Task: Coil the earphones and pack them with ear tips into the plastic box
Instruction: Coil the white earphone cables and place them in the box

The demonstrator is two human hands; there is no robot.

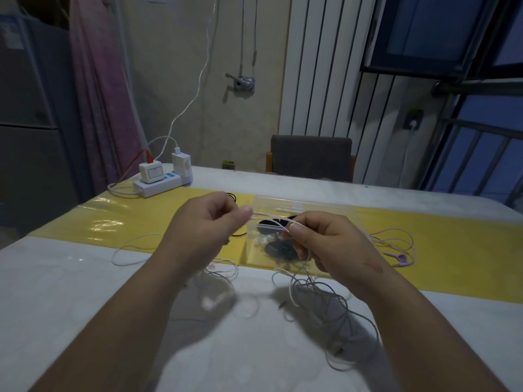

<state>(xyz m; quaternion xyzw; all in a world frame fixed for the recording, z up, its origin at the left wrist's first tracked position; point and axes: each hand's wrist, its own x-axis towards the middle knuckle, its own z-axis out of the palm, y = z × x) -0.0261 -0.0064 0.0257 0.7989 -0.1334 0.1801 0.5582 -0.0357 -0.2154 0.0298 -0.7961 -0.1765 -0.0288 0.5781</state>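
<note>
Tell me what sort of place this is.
Probably a room in a home: a covered table with a power strip and chargers, an upholstered chair behind it, and a tall panel radiator beside a barred window.

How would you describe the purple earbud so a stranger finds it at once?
Find the yellow strip across the table. Follow it right, past the clear box and the right hand. The earbud lies there on the yellow, the only solid purple piece among thin pale cables.
</note>
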